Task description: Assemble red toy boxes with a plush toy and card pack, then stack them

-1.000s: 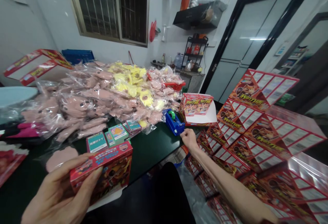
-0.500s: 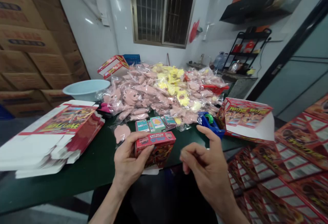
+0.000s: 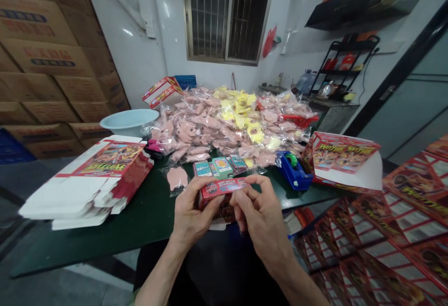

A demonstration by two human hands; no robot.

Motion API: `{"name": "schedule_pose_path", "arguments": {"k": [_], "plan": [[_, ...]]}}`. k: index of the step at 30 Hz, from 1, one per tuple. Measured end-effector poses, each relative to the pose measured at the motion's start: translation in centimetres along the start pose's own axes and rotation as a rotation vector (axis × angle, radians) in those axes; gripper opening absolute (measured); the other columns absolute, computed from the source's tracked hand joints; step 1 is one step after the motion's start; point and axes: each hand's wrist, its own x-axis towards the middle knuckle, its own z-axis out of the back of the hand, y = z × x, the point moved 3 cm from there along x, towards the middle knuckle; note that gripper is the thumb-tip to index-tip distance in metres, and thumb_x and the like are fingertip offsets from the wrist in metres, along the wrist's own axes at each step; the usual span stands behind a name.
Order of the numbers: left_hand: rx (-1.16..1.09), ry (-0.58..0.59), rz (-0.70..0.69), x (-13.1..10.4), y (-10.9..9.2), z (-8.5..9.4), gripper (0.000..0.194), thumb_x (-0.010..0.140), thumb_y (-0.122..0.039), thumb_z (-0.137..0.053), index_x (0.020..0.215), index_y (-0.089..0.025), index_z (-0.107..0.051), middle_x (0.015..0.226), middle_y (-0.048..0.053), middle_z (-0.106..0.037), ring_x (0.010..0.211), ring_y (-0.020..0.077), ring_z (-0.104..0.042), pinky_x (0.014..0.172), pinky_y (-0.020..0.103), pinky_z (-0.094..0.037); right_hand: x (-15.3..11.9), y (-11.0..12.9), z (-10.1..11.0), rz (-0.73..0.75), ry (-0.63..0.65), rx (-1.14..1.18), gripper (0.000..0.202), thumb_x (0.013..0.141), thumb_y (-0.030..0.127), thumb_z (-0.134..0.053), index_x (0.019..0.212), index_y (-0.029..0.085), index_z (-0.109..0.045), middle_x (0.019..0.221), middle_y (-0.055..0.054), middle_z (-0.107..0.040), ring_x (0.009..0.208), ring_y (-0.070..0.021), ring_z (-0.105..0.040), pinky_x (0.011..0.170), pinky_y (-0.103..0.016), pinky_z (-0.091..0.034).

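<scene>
A small red printed carton (image 3: 224, 186) is held over the front edge of the green table (image 3: 140, 231). My left hand (image 3: 194, 210) grips its left side, thumb on the front face and fingers over the top. My right hand (image 3: 257, 208) is closed at the carton's right end, its fingers bent against the top and front; part of the carton is hidden behind it. Just beyond lie small stacks of printed cards (image 3: 220, 167). To their left sits a bagged pink pig-shaped piece (image 3: 177, 178).
Flattened cartons (image 3: 91, 175) are stacked at left, near a light blue basin (image 3: 129, 121). Bagged pink and yellow plush pieces (image 3: 210, 124) heap across the back. A blue tape dispenser (image 3: 296, 171) and open display box (image 3: 345, 161) stand right; filled boxes (image 3: 385, 231) lie lower right.
My right hand has moved left from beside the carton onto its right end. My left hand still grips the carton. The whole view has shifted slightly.
</scene>
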Motion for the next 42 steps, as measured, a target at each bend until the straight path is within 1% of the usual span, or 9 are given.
{"name": "schedule_pose_path", "arguments": {"k": [7, 11, 15, 20, 26, 30, 34, 38, 42], "plan": [[0.046, 0.034, -0.067, 0.4, -0.5, 0.4, 0.033, 0.075, -0.018, -0.068, 0.106, -0.021, -0.056, 0.09, 0.002, -0.063, 0.078, 0.0139, -0.061, 0.069, 0.025, -0.05, -0.3, -0.7, -0.3, -0.001, -0.028, 0.052, 0.024, 0.079, 0.027, -0.059, 0.088, 0.023, -0.037, 0.059, 0.01, -0.057, 0.037, -0.0033, -0.041, 0.03, -0.012, -0.033], [0.04, 0.114, -0.158, 0.8, -1.1, 0.4, 0.03, 0.079, -0.014, -0.062, 0.108, -0.021, -0.057, 0.088, 0.003, -0.062, 0.079, 0.0134, -0.059, 0.069, 0.026, -0.048, -0.4, -1.1, -0.5, -0.04, -0.042, 0.045, 0.022, 0.079, 0.025, -0.059, 0.087, 0.022, -0.039, 0.058, 0.009, -0.057, 0.037, -0.0033, -0.041, 0.029, -0.011, -0.031], [0.057, 0.148, -0.229, 1.3, -1.6, 0.6, 0.035, 0.08, -0.012, -0.06, 0.114, -0.021, -0.054, 0.086, 0.002, -0.058, 0.078, 0.0129, -0.057, 0.066, 0.025, -0.047, -0.5, -1.4, -0.5, -0.059, -0.065, 0.035, 0.022, 0.079, 0.025, -0.06, 0.086, 0.022, -0.039, 0.057, 0.01, -0.057, 0.036, -0.0037, -0.041, 0.028, -0.012, -0.031], [0.08, 0.187, -0.247, 1.4, -1.7, 0.6, 0.036, 0.082, -0.012, -0.056, 0.116, -0.023, -0.053, 0.085, 0.002, -0.055, 0.077, 0.0121, -0.055, 0.065, 0.024, -0.047, -0.4, -1.4, -0.6, -0.059, -0.069, 0.049, 0.021, 0.078, 0.025, -0.06, 0.083, 0.022, -0.04, 0.056, 0.01, -0.057, 0.036, -0.0038, -0.041, 0.028, -0.012, -0.031], [0.129, 0.278, -0.234, 1.4, -1.5, 0.6, 0.037, 0.083, -0.009, -0.053, 0.116, -0.024, -0.055, 0.088, 0.002, -0.053, 0.079, 0.0122, -0.054, 0.065, 0.023, -0.046, -0.7, -1.4, -0.8, -0.047, -0.07, 0.092, 0.02, 0.079, 0.025, -0.06, 0.083, 0.021, -0.041, 0.058, 0.009, -0.058, 0.038, -0.004, -0.043, 0.031, -0.013, -0.033], [0.165, 0.245, -0.201, 1.6, -1.5, 0.7, 0.04, 0.081, -0.011, -0.056, 0.12, -0.021, -0.049, 0.086, 0.002, -0.051, 0.076, 0.0131, -0.051, 0.067, 0.024, -0.045, -1.0, -1.3, -0.5, -0.004, -0.111, 0.126, 0.019, 0.081, 0.023, -0.057, 0.081, 0.022, -0.038, 0.061, 0.008, -0.059, 0.039, -0.0037, -0.044, 0.033, -0.014, -0.035], [0.164, 0.215, -0.209, 1.6, -1.6, 0.5, 0.04, 0.081, -0.011, -0.058, 0.119, -0.021, -0.048, 0.088, 0.002, -0.052, 0.078, 0.0133, -0.05, 0.069, 0.025, -0.044, -0.8, -1.4, -0.5, -0.008, -0.113, 0.13, 0.019, 0.081, 0.022, -0.057, 0.08, 0.022, -0.038, 0.06, 0.008, -0.06, 0.039, -0.0041, -0.044, 0.033, -0.014, -0.035], [0.114, 0.255, -0.19, 1.5, -1.5, 0.5, 0.041, 0.081, -0.01, -0.057, 0.119, -0.023, -0.05, 0.086, 0.001, -0.053, 0.076, 0.0123, -0.051, 0.065, 0.023, -0.044, -0.5, -1.6, -0.6, -0.031, -0.112, 0.127, 0.02, 0.08, 0.022, -0.058, 0.08, 0.021, -0.039, 0.061, 0.008, -0.061, 0.039, -0.0042, -0.045, 0.033, -0.014, -0.035], [0.137, 0.332, -0.237, 1.8, -1.7, 0.7, 0.039, 0.083, -0.01, -0.055, 0.118, -0.025, -0.055, 0.085, 0.002, -0.051, 0.076, 0.0121, -0.051, 0.064, 0.023, -0.044, -0.6, -1.7, -0.6, -0.038, -0.115, 0.133, 0.022, 0.079, 0.023, -0.06, 0.08, 0.022, -0.038, 0.058, 0.009, -0.06, 0.038, -0.0048, -0.045, 0.032, -0.014, -0.035]]}}
